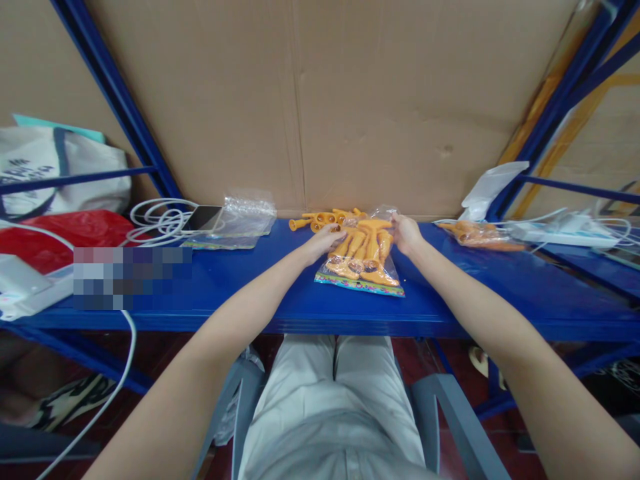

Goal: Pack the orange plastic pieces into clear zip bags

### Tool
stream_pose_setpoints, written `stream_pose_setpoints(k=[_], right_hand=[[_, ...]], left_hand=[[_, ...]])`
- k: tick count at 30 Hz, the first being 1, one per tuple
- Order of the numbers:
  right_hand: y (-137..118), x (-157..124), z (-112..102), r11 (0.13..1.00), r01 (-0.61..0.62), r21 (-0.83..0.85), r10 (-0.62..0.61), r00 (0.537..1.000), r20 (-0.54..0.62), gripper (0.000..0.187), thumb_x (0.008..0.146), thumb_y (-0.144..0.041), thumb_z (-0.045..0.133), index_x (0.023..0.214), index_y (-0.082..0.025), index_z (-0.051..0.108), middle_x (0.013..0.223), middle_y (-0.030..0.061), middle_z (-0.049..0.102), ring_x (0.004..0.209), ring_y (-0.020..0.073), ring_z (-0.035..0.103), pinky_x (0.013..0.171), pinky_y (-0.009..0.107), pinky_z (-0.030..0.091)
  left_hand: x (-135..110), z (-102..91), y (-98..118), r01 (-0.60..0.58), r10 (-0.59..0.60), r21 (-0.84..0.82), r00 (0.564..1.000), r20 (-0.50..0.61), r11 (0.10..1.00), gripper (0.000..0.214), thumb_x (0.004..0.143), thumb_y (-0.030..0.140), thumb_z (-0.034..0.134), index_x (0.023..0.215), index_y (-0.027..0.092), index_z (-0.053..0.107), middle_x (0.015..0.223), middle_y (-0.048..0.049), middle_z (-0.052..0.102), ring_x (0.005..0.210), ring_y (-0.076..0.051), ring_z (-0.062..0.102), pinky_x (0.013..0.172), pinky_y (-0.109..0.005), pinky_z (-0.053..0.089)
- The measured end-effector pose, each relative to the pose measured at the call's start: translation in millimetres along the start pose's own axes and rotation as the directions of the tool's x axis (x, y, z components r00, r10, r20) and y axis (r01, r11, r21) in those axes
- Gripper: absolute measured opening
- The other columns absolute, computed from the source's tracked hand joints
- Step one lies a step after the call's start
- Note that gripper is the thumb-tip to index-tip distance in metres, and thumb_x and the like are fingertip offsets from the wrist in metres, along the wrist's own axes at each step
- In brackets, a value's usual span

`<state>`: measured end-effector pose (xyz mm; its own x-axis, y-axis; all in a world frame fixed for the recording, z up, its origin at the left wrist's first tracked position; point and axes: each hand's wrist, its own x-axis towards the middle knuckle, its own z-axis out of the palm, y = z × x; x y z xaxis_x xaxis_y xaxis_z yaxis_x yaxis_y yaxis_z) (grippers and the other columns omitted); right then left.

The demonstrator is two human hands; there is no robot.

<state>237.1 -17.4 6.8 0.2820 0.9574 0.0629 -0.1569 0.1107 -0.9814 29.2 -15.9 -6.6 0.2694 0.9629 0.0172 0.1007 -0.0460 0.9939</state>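
A clear plastic bag (361, 261) filled with several orange plastic pieces lies on the blue shelf (300, 307) in front of me. My left hand (326, 239) pinches the bag's top left edge, fingers closed. My right hand (406, 233) grips the top right corner of the same bag. Several loose orange pieces (320, 219) lie just behind my left hand, against the cardboard wall.
A stack of empty clear bags (245, 217), a phone (201, 218) and a coiled white cable (157, 220) lie at left. Another filled bag (475, 235) and a white power strip (555, 233) sit at right. A red bag (65, 233) is at far left.
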Motion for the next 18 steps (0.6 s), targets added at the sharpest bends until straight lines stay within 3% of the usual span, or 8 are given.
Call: stream_pose_setpoints(k=[5, 10, 14, 18], right_hand=[[3, -7, 8, 0.998, -0.051, 0.024, 0.049, 0.994, 0.1, 0.02, 0.095, -0.026, 0.048, 0.076, -0.022, 0.047, 0.072, -0.0004, 0.065, 0.061, 0.0136, 0.062, 0.061, 0.026, 0.053], [6, -17, 15, 0.997, -0.061, 0.051, 0.047, 0.968, 0.245, 0.01, 0.088, -0.014, 0.058, 0.08, -0.019, 0.061, 0.078, 0.0013, 0.071, 0.066, 0.0131, 0.065, 0.067, 0.025, 0.055], [12, -20, 19, 0.996, -0.059, 0.062, 0.044, 0.973, 0.226, 0.019, 0.084, -0.005, 0.059, 0.07, -0.018, 0.062, 0.069, 0.0, 0.069, 0.064, 0.0107, 0.065, 0.067, 0.021, 0.055], [19, -17, 19, 0.998, -0.061, 0.026, 0.053, 0.97, 0.235, 0.02, 0.085, -0.005, 0.061, 0.068, -0.018, 0.065, 0.07, 0.0007, 0.07, 0.062, 0.01, 0.065, 0.068, 0.022, 0.055]], left_hand=[[9, -5.8, -6, 0.027, -0.029, -0.176, 1.0, -0.012, 0.984, 0.01, 0.092, 0.022, 0.058, 0.1, 0.018, 0.062, 0.097, -0.0053, 0.073, 0.071, -0.011, 0.068, 0.073, -0.024, 0.054], [16, -15.0, -4, 0.02, -0.045, -0.269, 0.995, -0.084, 0.963, 0.01, 0.09, 0.016, 0.056, 0.084, 0.015, 0.064, 0.076, -0.0034, 0.07, 0.058, -0.008, 0.062, 0.062, -0.019, 0.052], [21, -21.7, -7, -0.011, -0.023, -0.203, 0.986, -0.166, 0.979, 0.016, 0.082, 0.009, 0.06, 0.067, 0.015, 0.061, 0.061, 0.0001, 0.063, 0.054, -0.008, 0.058, 0.058, -0.019, 0.049], [26, -26.6, -12, -0.026, 0.007, -0.087, 0.979, -0.205, 0.996, 0.014, 0.074, 0.009, 0.068, 0.062, 0.015, 0.062, 0.06, 0.0011, 0.063, 0.058, -0.01, 0.059, 0.066, -0.023, 0.052]])
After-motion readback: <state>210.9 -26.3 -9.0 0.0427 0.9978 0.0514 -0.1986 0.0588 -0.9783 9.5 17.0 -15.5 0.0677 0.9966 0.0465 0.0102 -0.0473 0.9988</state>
